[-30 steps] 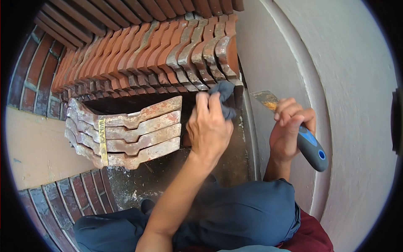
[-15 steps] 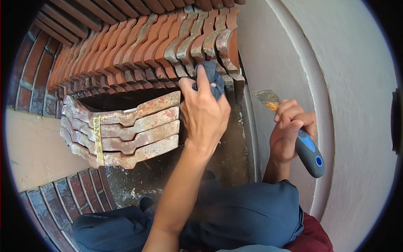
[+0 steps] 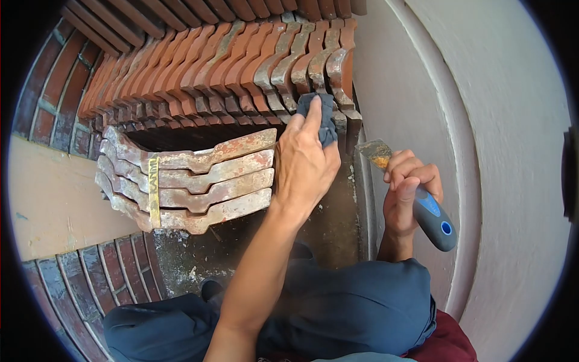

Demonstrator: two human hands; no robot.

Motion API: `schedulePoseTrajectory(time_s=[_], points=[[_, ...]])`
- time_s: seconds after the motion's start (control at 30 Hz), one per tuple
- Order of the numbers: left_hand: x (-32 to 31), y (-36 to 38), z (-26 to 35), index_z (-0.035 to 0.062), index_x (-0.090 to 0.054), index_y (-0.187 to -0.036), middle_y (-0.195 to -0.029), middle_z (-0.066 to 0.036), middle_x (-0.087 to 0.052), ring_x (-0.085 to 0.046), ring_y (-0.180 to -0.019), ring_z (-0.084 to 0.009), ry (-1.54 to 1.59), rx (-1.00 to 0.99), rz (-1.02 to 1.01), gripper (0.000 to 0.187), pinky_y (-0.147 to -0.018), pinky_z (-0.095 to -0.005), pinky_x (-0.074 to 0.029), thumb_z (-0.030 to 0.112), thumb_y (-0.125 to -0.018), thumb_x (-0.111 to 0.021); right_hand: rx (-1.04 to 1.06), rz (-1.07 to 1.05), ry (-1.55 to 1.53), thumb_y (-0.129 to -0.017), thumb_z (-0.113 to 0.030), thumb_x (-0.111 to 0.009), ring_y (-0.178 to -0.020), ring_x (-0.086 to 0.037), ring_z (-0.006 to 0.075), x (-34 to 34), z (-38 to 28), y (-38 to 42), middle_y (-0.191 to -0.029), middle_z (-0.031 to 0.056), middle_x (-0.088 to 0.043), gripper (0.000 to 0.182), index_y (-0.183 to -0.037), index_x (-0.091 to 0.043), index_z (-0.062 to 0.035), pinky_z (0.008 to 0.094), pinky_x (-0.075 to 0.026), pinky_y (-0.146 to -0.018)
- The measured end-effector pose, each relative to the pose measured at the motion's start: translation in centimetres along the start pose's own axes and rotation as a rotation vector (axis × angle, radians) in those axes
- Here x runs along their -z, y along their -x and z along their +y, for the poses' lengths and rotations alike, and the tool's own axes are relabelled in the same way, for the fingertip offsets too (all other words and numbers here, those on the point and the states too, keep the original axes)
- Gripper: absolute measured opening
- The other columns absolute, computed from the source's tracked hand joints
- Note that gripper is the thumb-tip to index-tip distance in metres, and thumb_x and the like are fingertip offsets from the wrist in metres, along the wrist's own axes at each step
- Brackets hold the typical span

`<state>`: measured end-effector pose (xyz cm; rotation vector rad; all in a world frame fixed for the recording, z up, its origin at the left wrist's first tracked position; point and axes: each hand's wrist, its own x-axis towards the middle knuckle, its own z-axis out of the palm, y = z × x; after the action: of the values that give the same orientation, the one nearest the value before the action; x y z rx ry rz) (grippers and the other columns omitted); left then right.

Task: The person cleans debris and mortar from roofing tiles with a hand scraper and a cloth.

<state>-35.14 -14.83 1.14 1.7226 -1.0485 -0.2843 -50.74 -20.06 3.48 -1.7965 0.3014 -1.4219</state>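
My left hand [image 3: 304,160] is closed on a dark grey cloth [image 3: 325,114], with one finger stretched along it. The cloth lies against the lower ends of the roof tiles [image 3: 241,63], which stand on edge in a long row; their right-hand ones look stained and dirty. In my right hand [image 3: 410,187], raised beside the wall, is a putty knife [image 3: 435,223] with a grey and blue handle. Its blade [image 3: 377,154] points up and left and carries rusty marks. Below the row, several worn tiles [image 3: 211,181] are stacked, with a yellow lettered tape [image 3: 154,192] across them.
A pale plastered wall [image 3: 500,151] rises on the right. Brickwork [image 3: 99,274] and a tan board [image 3: 66,199] line the left. Dark brown ribbed pieces [image 3: 157,15] run along the top. The floor [image 3: 193,265] is dirty, with crumbs. My bent legs [image 3: 344,308] occupy the bottom.
My left hand and the cloth have shifted slightly right and down. The putty knife has moved a little left. The tiles appear shifted right across the view.
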Motion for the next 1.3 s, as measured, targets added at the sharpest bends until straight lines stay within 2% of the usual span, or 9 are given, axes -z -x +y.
schedulePoseTrajectory(time_s=[0.17,0.2,0.33,0.4,0.5,0.77,0.9,1.17,1.3], points=[[-1.3,1.3,-0.4,-0.0075,-0.042,-0.143,-0.099,-0.025,-0.063,-0.064,-0.085,-0.0413,0.043,-0.046,0.24,0.062,-0.08,-0.0452,-0.05,0.007,-0.087,-0.062,0.072,0.03,0.021,-0.098,-0.03,-0.065,-0.065,-0.048,0.016,-0.1,-0.4,-0.4,-0.067,0.0041,-0.051,0.036,-0.081,-0.041,-0.0097,0.0336,-0.042,-0.062],[-0.9,1.4,-0.4,-0.0084,-0.036,-0.146,-0.097,-0.024,-0.061,-0.063,-0.083,-0.0416,-0.053,-0.01,0.129,0.068,-0.078,-0.0461,-0.05,0.007,-0.086,-0.062,0.09,0.021,0.01,-0.098,-0.03,-0.066,-0.065,-0.048,0.0159,-0.1,-0.4,-0.4,-0.067,0.0039,-0.051,0.036,-0.081,-0.041,-0.0099,0.0334,-0.042,-0.062],[-1.1,2.9,-0.2,-0.0026,-0.05,-0.139,-0.086,-0.019,-0.056,-0.061,-0.074,-0.0379,-0.065,0.001,-0.011,0.057,-0.066,-0.0455,-0.05,0.005,-0.084,-0.063,0.147,-0.04,0.015,-0.099,-0.036,-0.062,-0.066,-0.047,0.0154,-1.1,-0.7,-0.9,-0.067,0.0018,-0.05,0.037,-0.082,-0.041,-0.0115,0.0339,-0.038,-0.066],[-1.3,3.5,-0.6,-0.0018,-0.055,-0.132,-0.085,-0.018,-0.056,-0.061,-0.072,-0.037,-0.022,-0.011,0.058,0.049,-0.064,-0.0445,-0.049,0.004,-0.084,-0.063,0.179,-0.083,0.021,-0.099,-0.041,-0.06,-0.065,-0.047,0.0156,-2.0,-0.6,-1.5,-0.068,0.0009,-0.051,0.039,-0.082,-0.041,-0.012,0.0346,-0.037,-0.067],[-1.4,3.5,-1.6,-0.0038,-0.063,-0.115,-0.082,-0.016,-0.054,-0.058,-0.068,-0.0333,0.086,-0.089,0.177,0.031,-0.063,-0.0416,-0.047,0.002,-0.084,-0.064,0.294,-0.163,-0.101,-0.094,-0.025,-0.07,-0.064,-0.049,0.0167,-2.6,0.8,-2.7,-0.067,0.0031,-0.052,0.033,-0.083,-0.044,-0.0084,0.0338,-0.042,-0.063],[-2.0,3.1,-1.9,-0.0039,-0.062,-0.111,-0.09,-0.019,-0.055,-0.059,-0.076,-0.0372,0.176,-0.053,0.222,0.027,-0.065,-0.0445,-0.049,0.001,-0.085,-0.066,0.313,-0.222,-0.194,-0.089,-0.019,-0.075,-0.059,-0.049,0.0165,-4.7,2.6,-4.4,-0.065,0.0047,-0.053,0.034,-0.077,-0.046,-0.0068,0.0336,-0.04,-0.062],[-1.8,2.9,0.0,-0.0021,-0.064,-0.106,-0.109,-0.02,-0.06,-0.066,-0.089,-0.0392,0.257,-0.349,0.319,0.026,-0.068,-0.042,-0.055,-0.001,-0.081,-0.07,0.288,-0.241,-0.234,-0.089,-0.015,-0.074,-0.061,-0.048,0.0167,-5.2,2.6,-5.5,-0.065,0.0051,-0.052,0.031,-0.077,-0.045,-0.0073,0.0343,-0.04,-0.062],[-3.7,3.6,-1.7,0.0007,-0.055,-0.124,-0.095,-0.021,-0.067,-0.07,-0.086,-0.0371,0.458,-0.031,0.339,0.041,-0.071,-0.0427,-0.056,-0.001,-0.085,-0.068,0.266,-0.289,-0.21,-0.091,-0.007,-0.067,-0.06,-0.047,0.0164,-4.8,3.6,-5.3,-0.064,0.0071,-0.053,0.029,-0.076,-0.042,-0.0074,0.033,-0.04,-0.059],[-4.1,4.0,-2.7,0.0017,-0.05,-0.139,-0.097,-0.021,-0.067,-0.07,-0.085,-0.0372,0.394,-0.157,0.333,0.056,-0.071,-0.0424,-0.056,-0.001,-0.086,-0.067,0.189,-0.319,-0.072,-0.099,-0.019,-0.062,-0.06,-0.047,0.0168,-5.4,4.7,-4.6,-0.064,0.005,-0.051,0.033,-0.079,-0.038,-0.0098,0.035,-0.038,-0.063]])
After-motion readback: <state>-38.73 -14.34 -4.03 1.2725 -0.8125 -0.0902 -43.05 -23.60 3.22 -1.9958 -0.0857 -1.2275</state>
